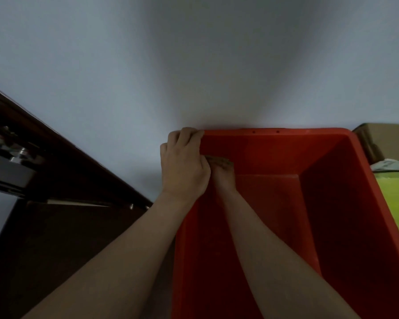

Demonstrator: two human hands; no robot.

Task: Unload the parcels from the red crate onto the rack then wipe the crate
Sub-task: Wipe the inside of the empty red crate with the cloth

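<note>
- Left hand (184, 166) curls over the red crate's (286, 130) rim at its 11 o'clock corner, likely to steady it.
- Right hand (224, 178), inside the crate, holds a cloth (219, 161) against the far wall, probably wiping.
- Parcels (387, 143) sit outside at 3 o'clock.

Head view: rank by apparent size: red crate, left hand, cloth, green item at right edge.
1. red crate
2-3. left hand and green item look alike; the item is cut off by the frame, so unranked
4. cloth, partly hidden
</note>
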